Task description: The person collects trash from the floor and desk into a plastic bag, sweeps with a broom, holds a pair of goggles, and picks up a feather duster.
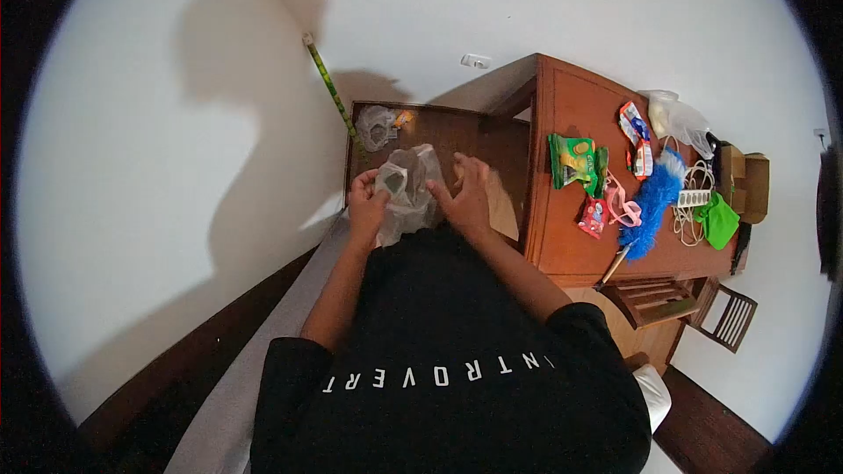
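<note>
A clear, crumpled plastic bag (411, 197) hangs in front of my black shirt. My left hand (367, 202) is closed on its left edge, the thumb and fingers pinching the film. At the bag's right side is my right hand (470, 199), its fingers apart and its thumb close to the film; whether the thumb touches it I cannot tell. Beyond the bag, on the dark floor, lie another clear plastic bag (378, 126) and a small orange wrapper (404, 118).
To the right, a brown wooden table (562, 250) holds a green snack packet (573, 162), red packet (594, 217), pink glasses (625, 209), blue duster (654, 202), power strip (694, 198), green cloth (719, 221) and cardboard box (751, 184). A green pole (329, 83) leans in the corner.
</note>
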The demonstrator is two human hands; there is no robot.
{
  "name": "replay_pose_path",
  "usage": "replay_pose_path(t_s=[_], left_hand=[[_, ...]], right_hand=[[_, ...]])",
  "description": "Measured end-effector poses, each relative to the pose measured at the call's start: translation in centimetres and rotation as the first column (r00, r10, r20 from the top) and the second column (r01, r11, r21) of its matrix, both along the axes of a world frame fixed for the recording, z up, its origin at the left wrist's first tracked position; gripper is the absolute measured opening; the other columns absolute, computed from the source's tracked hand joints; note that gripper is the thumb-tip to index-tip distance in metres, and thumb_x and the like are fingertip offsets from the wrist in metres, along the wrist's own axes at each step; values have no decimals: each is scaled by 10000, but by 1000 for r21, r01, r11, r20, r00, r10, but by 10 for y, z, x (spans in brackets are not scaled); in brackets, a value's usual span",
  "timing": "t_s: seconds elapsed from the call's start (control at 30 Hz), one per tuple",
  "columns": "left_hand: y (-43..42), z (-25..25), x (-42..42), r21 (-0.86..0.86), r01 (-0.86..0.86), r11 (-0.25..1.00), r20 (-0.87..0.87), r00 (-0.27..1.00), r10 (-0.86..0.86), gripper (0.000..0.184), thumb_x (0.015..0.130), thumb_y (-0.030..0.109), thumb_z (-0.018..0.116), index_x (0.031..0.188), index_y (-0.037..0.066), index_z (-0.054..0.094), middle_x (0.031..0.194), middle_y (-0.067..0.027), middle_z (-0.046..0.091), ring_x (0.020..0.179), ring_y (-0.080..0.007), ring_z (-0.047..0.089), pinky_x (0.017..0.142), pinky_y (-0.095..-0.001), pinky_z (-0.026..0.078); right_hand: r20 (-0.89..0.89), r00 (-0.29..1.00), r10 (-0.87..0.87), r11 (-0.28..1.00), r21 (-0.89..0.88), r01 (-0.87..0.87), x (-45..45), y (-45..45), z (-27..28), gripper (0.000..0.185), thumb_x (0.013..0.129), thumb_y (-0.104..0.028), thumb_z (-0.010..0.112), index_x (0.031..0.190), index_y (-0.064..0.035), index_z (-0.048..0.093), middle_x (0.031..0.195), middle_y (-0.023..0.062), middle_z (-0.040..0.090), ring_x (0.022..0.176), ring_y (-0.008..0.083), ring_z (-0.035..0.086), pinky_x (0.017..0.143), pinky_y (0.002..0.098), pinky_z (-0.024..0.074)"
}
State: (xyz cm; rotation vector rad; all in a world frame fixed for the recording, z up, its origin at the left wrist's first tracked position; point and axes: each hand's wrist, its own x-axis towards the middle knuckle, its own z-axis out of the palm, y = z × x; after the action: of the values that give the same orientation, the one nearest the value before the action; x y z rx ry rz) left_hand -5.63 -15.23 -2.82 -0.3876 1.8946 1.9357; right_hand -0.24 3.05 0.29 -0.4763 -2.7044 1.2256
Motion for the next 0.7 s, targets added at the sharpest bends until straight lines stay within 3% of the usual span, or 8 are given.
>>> replay_pose_path(t_s=[0.07, 0.13, 0.27, 0.33, 0.43, 0.47, 0.53, 0.7], left_hand=[[5, 4, 0, -22, 19, 1000, -9, 1000, -20, 432, 750, -4, 556, 1170, 16, 454, 828, 2, 493, 700, -85, 472, 679, -229, 407], [11, 5, 0, -43, 53, 998, -18, 998, -54, 420, 777, -43, 488, 1189, 12, 431, 1077, -89, 554, 973, -168, 540, 867, -288, 419], [15, 6, -3, -19, 63, 998, -3, 998, -63, 400, 791, -32, 500, 1183, 20, 442, 1072, -79, 542, 973, -169, 539, 861, -277, 414], [12, -2, -5, -156, 114, 981, 35, 993, -110, 419, 783, 35, 550, 1188, 24, 445, 876, -41, 545, 803, -126, 525, 751, -269, 429], [18, -4, 1, -294, -14, 956, -55, 999, -2, 363, 785, 109, 626, 1106, 22, 482, 840, -32, 519, 783, -139, 513, 739, -282, 429], [21, -2, 3, -307, -14, 952, -53, 999, -3, 363, 785, 109, 626, 1106, 22, 482, 840, -32, 519, 783, -139, 513, 739, -282, 429], [27, 1, 9, -491, -210, 845, -221, 969, 112, 353, 764, 197, 703, 1000, 23, 507, 824, -31, 504, 766, -144, 498, 722, -282, 422], [27, -5, 9, -544, -163, 823, -201, 978, 61, 381, 735, 260, 754, 918, 21, 521, 813, -35, 513, 751, -139, 494, 697, -285, 419]], right_hand=[[28, 997, -75, 997, -5, 76, -7, 3, -6, 588, 782, -391, 672, 1197, -31, 466, 1107, 164, 442, 911, 271, 537, 762, 366, 462], [-42, 999, 19, 997, 78, -16, -14, 8, -10, 581, 773, -404, 682, 1153, -14, 478, 1126, 167, 429, 902, 276, 522, 761, 376, 455], [54, 997, 56, 998, -30, -55, -27, 21, -19, 499, 784, -375, 674, 1088, -13, 515, 1055, 152, 480, 880, 268, 536, 756, 376, 453], [189, 978, 89, 989, -132, -64, -37, 30, -35, 398, 796, -320, 665, 1015, -7, 553, 956, 139, 533, 840, 259, 550, 757, 366, 451], [289, 947, 142, 949, -313, -47, -43, 38, -44, 322, 805, -268, 650, 977, -6, 577, 890, 136, 559, 806, 258, 556, 744, 358, 448], [289, 946, 146, 944, -326, -46, -45, 38, -45, 322, 805, -268, 650, 977, -6, 577, 890, 136, 559, 806, 258, 556, 744, 358, 448], [213, 959, 186, 951, -286, -121, -43, 40, -47, 319, 810, -252, 644, 1002, -7, 574, 921, 137, 563, 804, 254, 554, 728, 358, 447], [254, 948, 191, 943, -317, -105, -38, 40, -45, 326, 821, -246, 632, 1040, -13, 568, 963, 142, 536, 846, 260, 548, 757, 359, 442]])
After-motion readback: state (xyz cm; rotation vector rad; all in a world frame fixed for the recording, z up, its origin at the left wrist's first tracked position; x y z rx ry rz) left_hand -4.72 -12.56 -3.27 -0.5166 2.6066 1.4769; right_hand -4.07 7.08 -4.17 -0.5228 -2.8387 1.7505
